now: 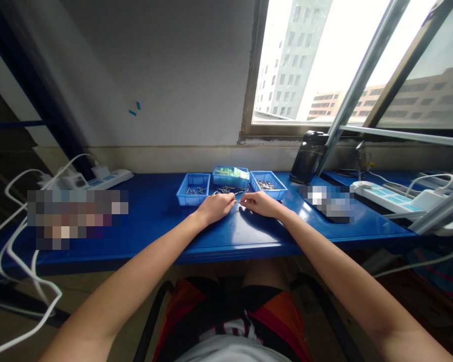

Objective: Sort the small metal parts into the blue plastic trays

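Observation:
My left hand and my right hand face each other just above the blue table, fingers pinched. Between their fingertips runs a small thin metal piece, too small to name, with both hands closed on it. Behind the hands lies a loose pile of slim dark metal pieces. To the left of it stands a blue bin with a few similar pieces inside. Another blue bin, holding more silvery pieces, is close behind my right hand. A third bin at the back contains a green-and-clear packet.
A black flask stands back right, near a metal frame post. Power strips with white cables lie at the left and right. Blurred-out items sit on the table's left and right sides. The wall and window close off the back.

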Demonstrator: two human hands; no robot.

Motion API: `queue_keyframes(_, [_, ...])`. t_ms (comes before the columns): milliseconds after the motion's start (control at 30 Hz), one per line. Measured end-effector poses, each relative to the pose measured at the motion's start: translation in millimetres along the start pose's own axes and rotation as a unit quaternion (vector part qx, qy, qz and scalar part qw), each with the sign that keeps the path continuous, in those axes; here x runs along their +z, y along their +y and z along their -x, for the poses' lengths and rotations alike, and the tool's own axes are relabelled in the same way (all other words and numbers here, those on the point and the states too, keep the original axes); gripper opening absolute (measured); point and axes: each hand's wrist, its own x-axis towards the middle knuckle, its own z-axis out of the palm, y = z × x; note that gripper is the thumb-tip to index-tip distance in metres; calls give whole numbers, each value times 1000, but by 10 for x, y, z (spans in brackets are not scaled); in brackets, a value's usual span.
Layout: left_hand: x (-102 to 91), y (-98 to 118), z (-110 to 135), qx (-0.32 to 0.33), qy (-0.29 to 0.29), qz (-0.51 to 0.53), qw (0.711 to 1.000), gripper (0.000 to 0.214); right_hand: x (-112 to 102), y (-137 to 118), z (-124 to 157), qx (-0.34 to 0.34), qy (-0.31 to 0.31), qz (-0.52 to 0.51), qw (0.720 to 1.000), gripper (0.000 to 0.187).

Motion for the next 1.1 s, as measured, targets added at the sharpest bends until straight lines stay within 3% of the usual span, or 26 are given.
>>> queue_keyframes(300, [0,2,-11,26,61,12,998,26,-1,-34,-17,16,14,-57,998,32])
queue_keyframes(500, [32,-28,-17,67,56,33,996,23,-13,-62,-5,12,-3,-77,997,36])
queue_keyframes(833, [0,1,-4,75,50,29,996,18,6,-52,-18,16,8,-42,999,29])
queue_keyframes(1100, [-65,65,22,-2,28,-5,1000,17,-22,-72,2,-6,8,-31,999,25])
